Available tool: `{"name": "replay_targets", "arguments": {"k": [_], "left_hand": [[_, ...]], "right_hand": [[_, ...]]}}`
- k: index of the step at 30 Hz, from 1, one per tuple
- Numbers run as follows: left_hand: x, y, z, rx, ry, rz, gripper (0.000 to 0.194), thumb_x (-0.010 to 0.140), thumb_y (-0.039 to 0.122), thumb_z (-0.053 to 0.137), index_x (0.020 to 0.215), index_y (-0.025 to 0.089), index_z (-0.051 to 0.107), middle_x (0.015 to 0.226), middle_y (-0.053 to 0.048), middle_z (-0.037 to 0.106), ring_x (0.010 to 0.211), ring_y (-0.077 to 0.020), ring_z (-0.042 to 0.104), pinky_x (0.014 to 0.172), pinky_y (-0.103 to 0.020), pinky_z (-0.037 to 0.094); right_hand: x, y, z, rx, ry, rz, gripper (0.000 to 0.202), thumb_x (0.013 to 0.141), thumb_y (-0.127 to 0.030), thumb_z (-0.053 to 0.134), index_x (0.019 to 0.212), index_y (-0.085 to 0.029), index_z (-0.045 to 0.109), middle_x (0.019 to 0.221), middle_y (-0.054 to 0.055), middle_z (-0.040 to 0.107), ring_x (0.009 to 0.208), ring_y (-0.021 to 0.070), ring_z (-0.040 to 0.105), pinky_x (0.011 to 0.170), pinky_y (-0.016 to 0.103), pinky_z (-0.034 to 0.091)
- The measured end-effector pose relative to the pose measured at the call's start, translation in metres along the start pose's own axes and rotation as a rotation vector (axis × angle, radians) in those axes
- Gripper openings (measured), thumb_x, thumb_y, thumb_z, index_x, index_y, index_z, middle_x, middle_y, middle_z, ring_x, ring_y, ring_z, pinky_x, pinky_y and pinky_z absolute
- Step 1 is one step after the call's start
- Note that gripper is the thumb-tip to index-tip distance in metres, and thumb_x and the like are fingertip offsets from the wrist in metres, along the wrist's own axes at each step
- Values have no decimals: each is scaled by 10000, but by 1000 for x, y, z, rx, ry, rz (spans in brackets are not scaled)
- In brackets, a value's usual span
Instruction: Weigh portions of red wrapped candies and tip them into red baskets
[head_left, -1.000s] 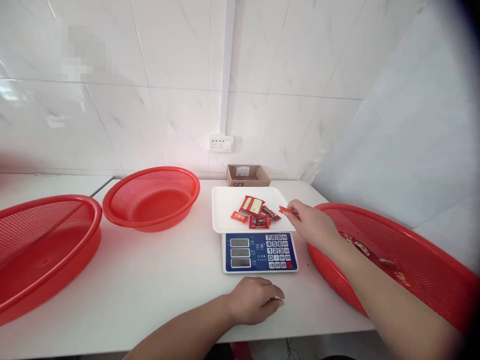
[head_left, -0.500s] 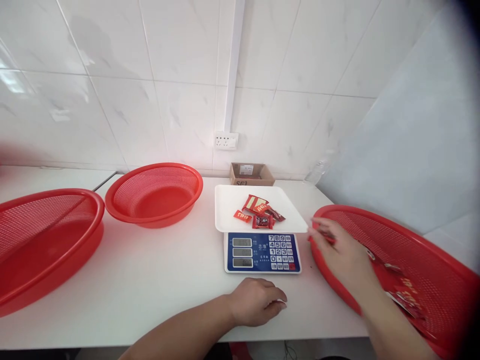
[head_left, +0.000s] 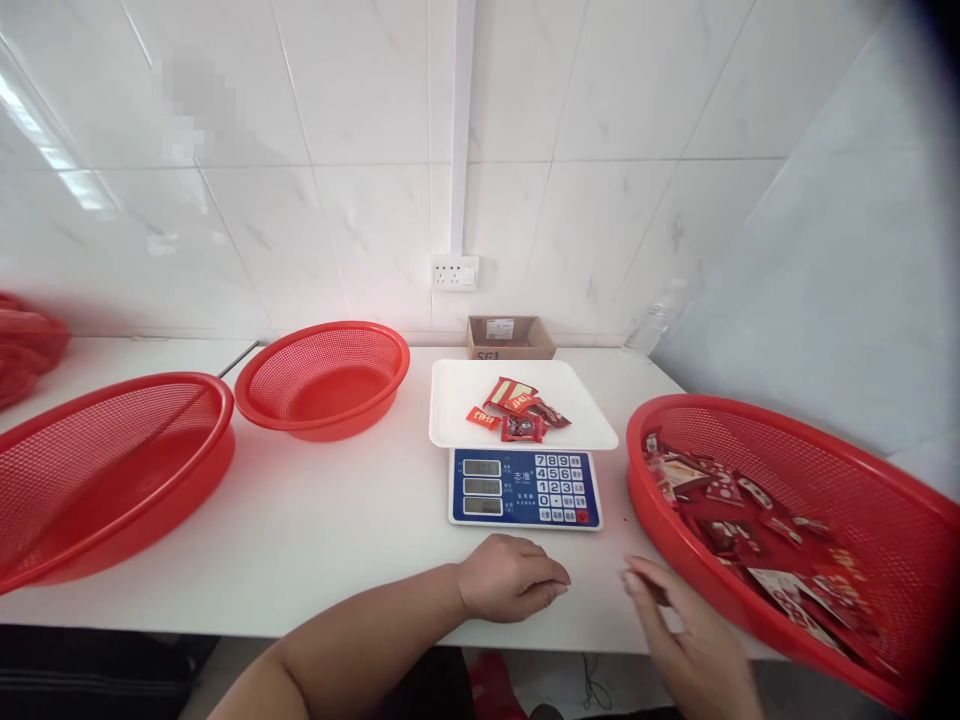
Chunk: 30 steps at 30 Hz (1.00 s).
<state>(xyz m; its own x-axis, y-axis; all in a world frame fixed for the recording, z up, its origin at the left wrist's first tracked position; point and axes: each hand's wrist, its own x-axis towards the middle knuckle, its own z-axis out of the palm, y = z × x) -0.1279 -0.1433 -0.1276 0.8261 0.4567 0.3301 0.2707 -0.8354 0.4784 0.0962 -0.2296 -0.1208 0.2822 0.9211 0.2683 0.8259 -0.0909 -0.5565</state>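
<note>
- Left hand [head_left: 514, 580]: lower centre of the frame, just in front of the scale, wrist on the table [head_left: 337, 560]. Fingers curled in loosely, thumb folded against them; palm side hidden from where I stand.
- Right hand [head_left: 694, 645]: lower right, over the table's front edge, between scale and right-hand basket. Thumb and forefinger tips close together, gap behind them; slightly blurred, so cannot tell whether they touch or pinch anything.
- Electronic price scale [head_left: 525, 490]: centre, blue keypad panel, three displays; digits too faint to read surely.
- White weighing pan [head_left: 456, 392]: on the scale, bearing a small cluster of red snack packets [head_left: 523, 429], partly overlapping.
- Right-hand basket [head_left: 667, 540]: red mesh, right side; many more wrapped snacks [head_left: 739, 540] spread over its bottom.
- Two further red baskets, one left of centre [head_left: 337, 428], one at the left edge [head_left: 221, 440].
- Behind the pan: cardboard box [head_left: 516, 352]. Right of it, clear plastic bottle [head_left: 651, 325] by the wall.
</note>
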Motion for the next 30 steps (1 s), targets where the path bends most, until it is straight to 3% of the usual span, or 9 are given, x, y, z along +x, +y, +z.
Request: {"name": "replay_targets", "arguments": {"k": [5, 9, 14, 17, 19, 21, 23, 25, 30], "left_hand": [[0, 1, 8, 133, -50, 72, 254, 893, 273, 377, 990, 189, 596, 780, -47, 642, 730, -165, 598, 673, -237, 436], [-1, 4, 3, 162, -10, 70, 262, 898, 268, 363, 990, 178, 591, 799, -58, 642, 742, -169, 592, 689, -250, 443], [17, 2, -31, 172, 310, -98, 241, 906, 279, 388, 1068, 192, 545, 978, -76, 611, 906, -178, 560, 821, -292, 424], [47, -9, -61, 285, 448, -219, 405, 861, 384, 476, 1225, 212, 427, 1230, -102, 464, 1154, -236, 403, 965, -385, 326], [71, -21, -79, 367, 379, -317, 623, 802, 495, 526, 1321, 230, 303, 1378, -103, 289, 1276, -285, 204, 1017, -452, 231], [93, -36, -91, 413, 200, -419, 757, 758, 611, 503, 1360, 248, 224, 1431, -102, 173, 1303, -329, 74, 1010, -530, 172], [112, -52, -98, 424, 34, -466, 765, 721, 687, 471, 1342, 290, 265, 1415, -91, 222, 1290, -348, 120, 971, -569, 202], [124, -64, -100, 428, -46, -454, 693, 699, 706, 474, 1272, 328, 380, 1348, -68, 349, 1242, -333, 253, 929, -544, 287], [135, -75, -95, 478, -9, -411, 502, 735, 639, 505, 1062, 264, 575, 1116, -71, 531, 1073, -296, 433, 846, -422, 388]], "right_hand": [[15, -24, 41, 300, -231, 8, 309, 775, -460, 444, 912, -237, 609, 817, 30, 699, 736, 197, 657, 650, 271, 524], [21, -20, 53, 342, -259, -43, 260, 778, -436, 457, 833, -240, 620, 832, 28, 699, 782, 208, 646, 701, 289, 510], [14, -14, 52, 385, -238, -84, 272, 799, -439, 435, 824, -240, 618, 828, 32, 692, 758, 197, 639, 670, 272, 510], [12, -12, 54, 415, -229, -100, 283, 801, -438, 435, 830, -228, 623, 809, 30, 690, 740, 183, 639, 651, 249, 511], [11, -11, 55, 426, -224, -104, 291, 797, -437, 440, 828, -218, 628, 794, 29, 689, 706, 170, 636, 632, 233, 510], [11, -10, 56, 432, -214, -103, 297, 795, -438, 441, 824, -214, 633, 777, 26, 690, 663, 157, 631, 607, 221, 508], [11, -10, 56, 433, -201, -103, 306, 795, -441, 436, 818, -213, 637, 767, 26, 691, 646, 153, 628, 600, 219, 509], [10, -10, 56, 433, -191, -111, 314, 794, -446, 430, 810, -212, 639, 759, 27, 691, 644, 155, 627, 599, 220, 511], [10, -10, 55, 432, -178, -122, 314, 790, -447, 430, 792, -214, 640, 727, 21, 688, 607, 147, 623, 573, 211, 510]]}}
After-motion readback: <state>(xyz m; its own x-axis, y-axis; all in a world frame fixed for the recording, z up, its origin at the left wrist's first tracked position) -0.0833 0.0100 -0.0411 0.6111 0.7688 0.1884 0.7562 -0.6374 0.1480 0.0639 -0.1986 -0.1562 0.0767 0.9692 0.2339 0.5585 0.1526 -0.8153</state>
